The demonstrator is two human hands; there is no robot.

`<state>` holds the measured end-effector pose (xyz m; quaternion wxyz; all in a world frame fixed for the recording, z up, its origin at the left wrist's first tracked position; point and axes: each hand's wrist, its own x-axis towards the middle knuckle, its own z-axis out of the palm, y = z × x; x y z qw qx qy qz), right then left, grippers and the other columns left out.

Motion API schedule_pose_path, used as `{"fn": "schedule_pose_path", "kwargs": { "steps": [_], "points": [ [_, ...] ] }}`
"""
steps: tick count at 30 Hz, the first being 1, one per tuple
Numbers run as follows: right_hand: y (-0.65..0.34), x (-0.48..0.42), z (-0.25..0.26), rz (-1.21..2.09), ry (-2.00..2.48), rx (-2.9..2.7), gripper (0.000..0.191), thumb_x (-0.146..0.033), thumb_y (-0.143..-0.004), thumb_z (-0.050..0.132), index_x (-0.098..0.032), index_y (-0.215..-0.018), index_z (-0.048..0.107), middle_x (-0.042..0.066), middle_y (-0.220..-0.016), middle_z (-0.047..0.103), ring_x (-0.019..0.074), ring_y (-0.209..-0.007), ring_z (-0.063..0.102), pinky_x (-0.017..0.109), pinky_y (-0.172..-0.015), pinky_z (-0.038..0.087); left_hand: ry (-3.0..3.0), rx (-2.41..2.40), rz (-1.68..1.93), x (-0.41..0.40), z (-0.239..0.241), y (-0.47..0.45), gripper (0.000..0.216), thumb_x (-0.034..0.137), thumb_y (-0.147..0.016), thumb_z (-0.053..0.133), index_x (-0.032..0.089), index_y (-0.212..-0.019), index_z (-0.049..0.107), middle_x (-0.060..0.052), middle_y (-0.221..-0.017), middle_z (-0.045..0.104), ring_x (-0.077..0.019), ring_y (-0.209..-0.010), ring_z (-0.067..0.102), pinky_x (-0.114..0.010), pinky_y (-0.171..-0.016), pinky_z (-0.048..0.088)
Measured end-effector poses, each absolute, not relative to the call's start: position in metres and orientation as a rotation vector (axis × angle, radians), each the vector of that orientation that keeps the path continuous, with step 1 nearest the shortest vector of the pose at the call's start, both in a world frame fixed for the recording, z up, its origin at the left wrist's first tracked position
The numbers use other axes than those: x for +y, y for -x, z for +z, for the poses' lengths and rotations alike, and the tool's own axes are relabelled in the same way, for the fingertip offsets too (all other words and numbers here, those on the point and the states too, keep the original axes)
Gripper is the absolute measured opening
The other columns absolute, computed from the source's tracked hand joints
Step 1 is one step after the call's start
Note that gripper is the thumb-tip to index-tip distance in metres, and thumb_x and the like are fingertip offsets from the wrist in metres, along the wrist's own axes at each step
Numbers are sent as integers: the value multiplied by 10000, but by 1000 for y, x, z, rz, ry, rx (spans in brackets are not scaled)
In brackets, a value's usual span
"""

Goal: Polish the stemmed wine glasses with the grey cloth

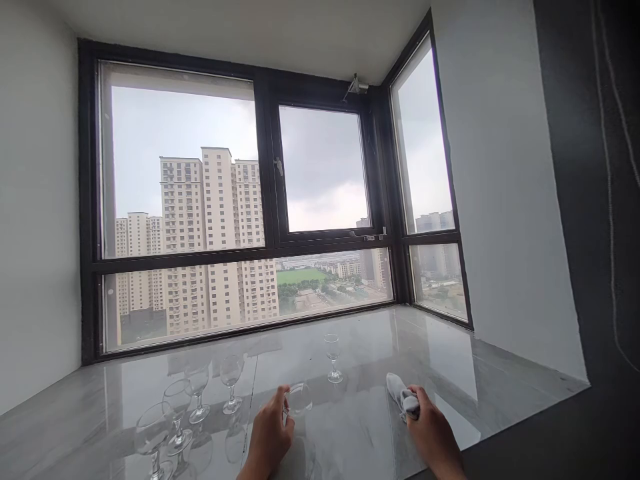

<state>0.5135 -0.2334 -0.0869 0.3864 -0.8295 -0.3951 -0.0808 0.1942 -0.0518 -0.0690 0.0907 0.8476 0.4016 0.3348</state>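
Note:
My left hand point(271, 425) is closed around a clear wine glass point(299, 399), held low over the glossy marble sill point(450, 360). My right hand point(434, 433) grips a bunched white cloth point(401, 395) that rests on the sill to the right of the held glass. A small stemmed glass point(333, 357) stands upright just beyond, between my two hands.
Several more wine glasses stand in a row at the left, among them a glass point(231, 381) nearest the middle and a glass point(152, 437) at the front. A large dark-framed window point(270, 200) closes the back, white walls stand at both sides, and a dark wall point(590, 200) rises at the right.

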Motion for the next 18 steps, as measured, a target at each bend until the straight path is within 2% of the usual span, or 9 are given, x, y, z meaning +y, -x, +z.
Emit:
{"fn": "schedule_pose_path", "kwargs": {
  "steps": [18],
  "points": [
    [-519, -231, -96, -244, 2049, -1036, 308, -206, -833, 405, -226, -1117, 522, 90, -996, 703, 248, -828, 677, 283, -605, 410, -2514, 1163, 1010, -53, -69, -194, 482, 60, -779, 476, 214, -1236, 467, -10, -937, 637, -161, -818, 619, -252, -748, 407]
  ]
}}
